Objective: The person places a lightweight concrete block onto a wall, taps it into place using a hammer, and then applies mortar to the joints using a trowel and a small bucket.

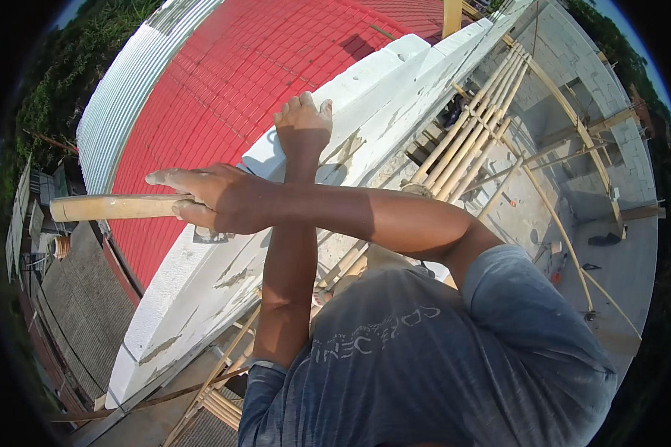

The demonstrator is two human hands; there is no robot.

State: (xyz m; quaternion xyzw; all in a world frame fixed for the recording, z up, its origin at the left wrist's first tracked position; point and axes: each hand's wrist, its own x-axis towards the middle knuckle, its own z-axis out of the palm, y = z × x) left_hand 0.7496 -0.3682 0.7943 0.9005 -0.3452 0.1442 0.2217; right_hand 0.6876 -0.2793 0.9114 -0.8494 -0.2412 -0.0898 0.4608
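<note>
My arms are crossed, the right forearm passing over the left. My right hand [220, 197] reaches to the left side, closed around the end of a pale wooden stick [115, 208]. Its index finger stretches along the stick, whose far end juts out to the left. Below this hand, a small grey flat piece [211, 236] shows on the wall; its kind is unclear. My left hand [303, 125] is at the upper edge of a white block [376, 71], its fingers bent over the edge. White blocks form the sloping wall top [179, 298], with grey mortar patches.
Beyond the wall lies a red tiled roof [209, 97] with white corrugated sheeting [123, 104] at its edge. Bamboo poles [477, 123] form scaffolding on the right, above a deep room with block walls [589, 97]. More bamboo [220, 410] stands at lower left.
</note>
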